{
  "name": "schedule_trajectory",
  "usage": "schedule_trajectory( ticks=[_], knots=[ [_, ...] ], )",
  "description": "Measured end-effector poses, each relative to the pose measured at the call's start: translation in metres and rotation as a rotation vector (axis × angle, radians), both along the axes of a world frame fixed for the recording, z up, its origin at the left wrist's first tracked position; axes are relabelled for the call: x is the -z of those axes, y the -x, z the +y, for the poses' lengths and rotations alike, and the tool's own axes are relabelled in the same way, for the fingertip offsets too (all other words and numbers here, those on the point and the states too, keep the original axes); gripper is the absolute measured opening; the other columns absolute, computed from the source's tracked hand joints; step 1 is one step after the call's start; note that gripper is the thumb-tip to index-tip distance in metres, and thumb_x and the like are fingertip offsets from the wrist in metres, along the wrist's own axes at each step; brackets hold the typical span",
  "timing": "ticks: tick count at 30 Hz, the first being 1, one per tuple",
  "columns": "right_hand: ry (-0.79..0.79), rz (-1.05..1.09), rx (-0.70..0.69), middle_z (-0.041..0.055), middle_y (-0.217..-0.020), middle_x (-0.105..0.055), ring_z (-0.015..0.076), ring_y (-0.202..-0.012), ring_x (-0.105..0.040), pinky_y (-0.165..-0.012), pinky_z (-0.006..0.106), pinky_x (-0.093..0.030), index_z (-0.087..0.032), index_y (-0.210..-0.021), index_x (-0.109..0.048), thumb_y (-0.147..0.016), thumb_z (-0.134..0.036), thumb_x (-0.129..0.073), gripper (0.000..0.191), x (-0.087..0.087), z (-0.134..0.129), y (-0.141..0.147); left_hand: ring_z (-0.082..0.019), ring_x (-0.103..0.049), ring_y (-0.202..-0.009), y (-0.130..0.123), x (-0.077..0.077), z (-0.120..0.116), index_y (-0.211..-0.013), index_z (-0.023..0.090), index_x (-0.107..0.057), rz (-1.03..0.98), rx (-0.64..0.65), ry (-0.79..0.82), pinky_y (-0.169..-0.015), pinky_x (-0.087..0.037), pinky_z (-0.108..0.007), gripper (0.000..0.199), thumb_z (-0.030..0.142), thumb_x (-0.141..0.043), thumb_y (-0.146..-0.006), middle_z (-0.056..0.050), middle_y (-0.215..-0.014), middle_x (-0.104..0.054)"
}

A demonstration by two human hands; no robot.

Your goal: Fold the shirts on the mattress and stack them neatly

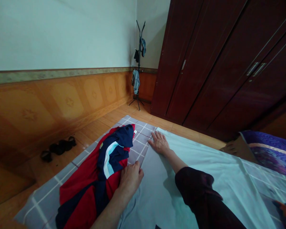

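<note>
A pale mint-green cloth (190,152) lies spread over a grey bed cover with white grid lines (47,187). My right hand (159,143) rests flat on the cloth's far left corner, fingers spread. Nearer to me, my left hand (131,176) is at the cloth's left edge with its fingers curled; what they pinch, if anything, is too small to make out. Beside it on the left lies a crumpled red and navy garment (114,152) with a white and light-blue stripe. My left wrist overlaps the garment's edge.
Dark shoes (59,147) sit on the wooden floor at the left. A black coat stand (139,57) holding caps and clothing is in the corner. Dark red wardrobes (205,63) line the right. A purple patterned cloth (271,152) covers something at the right edge.
</note>
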State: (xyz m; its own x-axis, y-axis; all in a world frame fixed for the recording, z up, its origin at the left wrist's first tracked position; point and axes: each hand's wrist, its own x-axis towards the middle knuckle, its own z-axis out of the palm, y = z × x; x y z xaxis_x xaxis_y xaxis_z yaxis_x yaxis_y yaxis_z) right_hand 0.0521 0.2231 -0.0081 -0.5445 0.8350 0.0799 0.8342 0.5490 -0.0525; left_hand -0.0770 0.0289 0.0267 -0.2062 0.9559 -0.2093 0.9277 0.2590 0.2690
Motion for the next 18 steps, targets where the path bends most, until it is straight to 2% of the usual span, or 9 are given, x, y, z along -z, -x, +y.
schedule_trajectory(
  ticks=[4, 8, 10, 13, 16, 18],
  knots=[
    [0.008, -0.013, 0.054, 0.0187, -0.150, -0.026, 0.0315, -0.138, -0.019, -0.108, 0.048, -0.016, -0.010, -0.144, -0.029, -0.093, -0.060, -0.022, 0.072, -0.001, 0.017, 0.008, -0.024, -0.067, -0.089, -0.001, -0.005, -0.003, -0.100, 0.018, -0.060, 0.024, -0.008, -0.004, -0.072, -0.049, -0.032, 0.023, 0.027, -0.042, -0.089, -0.010, -0.092, -0.071],
    [0.017, -0.035, 0.042, 0.0198, -0.151, -0.022, 0.0327, -0.138, -0.019, -0.108, 0.048, -0.018, -0.009, -0.145, -0.024, -0.092, -0.059, -0.026, 0.073, -0.006, 0.001, 0.002, -0.025, -0.067, -0.089, -0.001, -0.007, -0.004, -0.102, 0.017, -0.059, 0.049, 0.000, -0.016, -0.071, -0.049, -0.033, 0.023, 0.027, -0.042, -0.090, -0.010, -0.091, -0.071],
    [0.016, -0.044, 0.015, 0.0173, -0.152, -0.018, 0.0315, -0.139, -0.016, -0.109, 0.046, -0.018, -0.011, -0.147, -0.021, -0.092, -0.058, -0.029, 0.072, -0.010, -0.017, -0.010, -0.026, -0.068, -0.087, -0.001, -0.007, -0.005, -0.102, 0.016, -0.059, 0.061, 0.007, -0.025, -0.070, -0.049, -0.033, 0.023, 0.028, -0.042, -0.091, -0.011, -0.090, -0.071],
    [0.028, -0.062, 0.002, 0.0142, -0.152, -0.022, 0.0295, -0.139, -0.018, -0.109, 0.044, -0.020, -0.016, -0.146, -0.026, -0.092, -0.056, -0.033, 0.068, -0.019, -0.051, -0.041, -0.027, -0.067, -0.086, -0.001, -0.008, -0.007, -0.102, 0.016, -0.058, 0.090, 0.026, -0.042, -0.069, -0.049, -0.035, 0.022, 0.028, -0.041, -0.092, -0.011, -0.089, -0.070],
    [0.027, -0.060, 0.083, 0.0178, -0.151, -0.024, 0.0315, -0.138, -0.020, -0.109, 0.046, -0.022, -0.012, -0.144, -0.029, -0.092, -0.051, -0.037, 0.066, -0.038, -0.091, -0.087, -0.027, -0.065, -0.088, -0.002, -0.014, -0.012, -0.104, 0.015, -0.056, 0.129, 0.065, -0.070, -0.070, -0.048, -0.036, 0.022, 0.026, -0.039, -0.093, -0.013, -0.097, -0.066],
    [0.017, -0.040, 0.131, 0.0189, -0.150, -0.024, 0.0312, -0.137, -0.023, -0.108, 0.045, -0.024, -0.010, -0.143, -0.031, -0.093, -0.049, -0.038, 0.064, -0.054, -0.124, -0.126, -0.027, -0.062, -0.094, -0.007, -0.021, -0.019, -0.104, 0.015, -0.055, 0.159, 0.130, -0.162, -0.076, -0.047, -0.036, 0.021, 0.024, -0.041, -0.092, -0.013, -0.103, -0.062]
  ],
)
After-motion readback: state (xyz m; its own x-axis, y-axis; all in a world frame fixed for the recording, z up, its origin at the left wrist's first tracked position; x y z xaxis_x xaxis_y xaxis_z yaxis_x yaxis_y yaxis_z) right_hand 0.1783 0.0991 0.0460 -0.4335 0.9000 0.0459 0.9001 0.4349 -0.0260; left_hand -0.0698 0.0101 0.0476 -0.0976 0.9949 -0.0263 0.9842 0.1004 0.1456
